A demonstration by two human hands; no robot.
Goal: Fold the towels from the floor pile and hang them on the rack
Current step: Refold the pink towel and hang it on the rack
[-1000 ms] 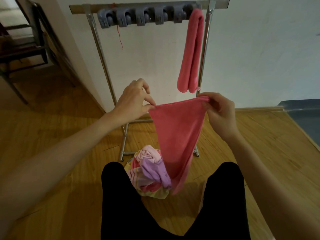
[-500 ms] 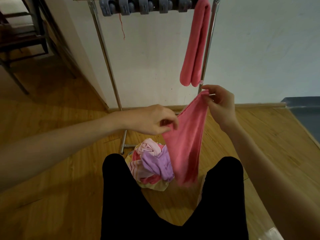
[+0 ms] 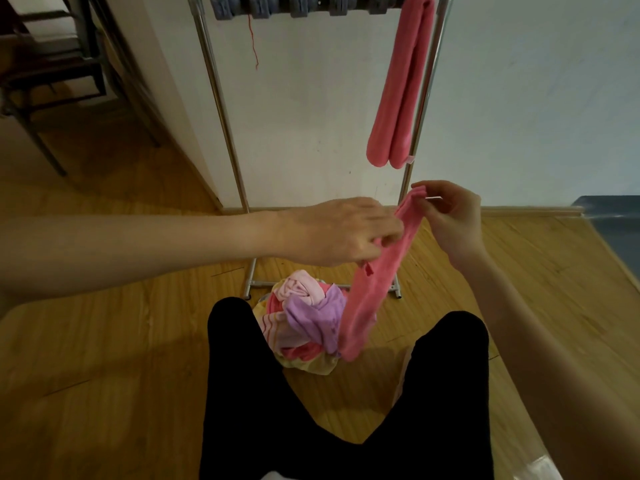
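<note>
Left of the rack (image 3: 221, 109): dark chair frame (image 3: 52, 81) on the wood floor (image 3: 104, 341), well apart from the rack.

Left hand (image 3: 341, 233) now across in front of the rack's lower half, fingers curled onto the pink towel (image 3: 372, 292), pinching it along its left edge. Was out at the far top corner 1.0 s ago with the towel spread wide; since then moved right, close to the right hand, so the towel is gathered into one narrow strip.

Floor pile (image 3: 304, 323) just in front of the rack's base, between the black-clad legs (image 3: 346, 410): pale pink, purple, striped pieces bunched together. Looks unchanged from both earlier frames.

Pink towel hangs from the hands in front of the rack, lower end down at the pile's right side; contact with the pile not clear. Lower end sits further right than 0.5 s ago.

Right hand (image 3: 450, 216) near the rack's right post, thumb and fingertips pinching the towel's top corner. Same grip as before, roughly same spot relative to the post.

Folded pink towel (image 3: 401, 84) draped over the rack's top bar at its right end, next to the right post. Unmoved. Grey clips (image 3: 301, 3) in a row along the top bar, left of it; red thread (image 3: 254, 43) dangles below them. Top bar mostly cut off now; camera tilted lower than 1.0 s ago.
</note>
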